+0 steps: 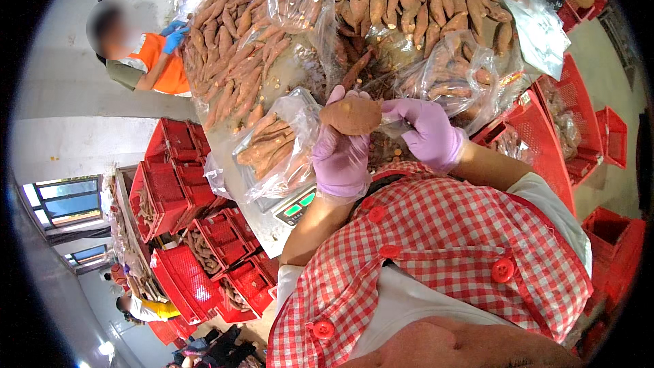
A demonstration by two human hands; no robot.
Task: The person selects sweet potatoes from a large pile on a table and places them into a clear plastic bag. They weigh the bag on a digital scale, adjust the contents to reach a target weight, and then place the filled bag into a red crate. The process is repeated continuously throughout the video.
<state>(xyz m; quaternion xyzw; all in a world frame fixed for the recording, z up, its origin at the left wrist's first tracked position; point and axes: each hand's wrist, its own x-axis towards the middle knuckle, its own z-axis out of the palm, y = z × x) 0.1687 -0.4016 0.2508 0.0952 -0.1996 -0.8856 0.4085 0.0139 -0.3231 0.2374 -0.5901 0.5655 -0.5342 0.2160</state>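
My left hand (343, 156), in a thin lilac glove, grips a plump brown sweet potato (351, 116) in front of my chest. My right hand (430, 130), gloved alike, is at the sweet potato's right end with fingertips close to its tip. Between its thumb and fingers shows the grey blade of a small knife (396, 128); the handle is hidden in the palm. Left of my hands, a clear plastic bag of sweet potatoes (271, 145) rests on a digital scale (294, 209) with lit green displays. Another clear bag with sweet potatoes (454, 79) lies beyond my right hand.
Heaps of sweet potatoes (230, 36) cover much of the table, with small cut pieces scattered among them. Red plastic crates (173, 194) are stacked at the left; more red crates (541, 128) stand at the right. A co-worker in blue gloves (175, 38) works at the table's left edge.
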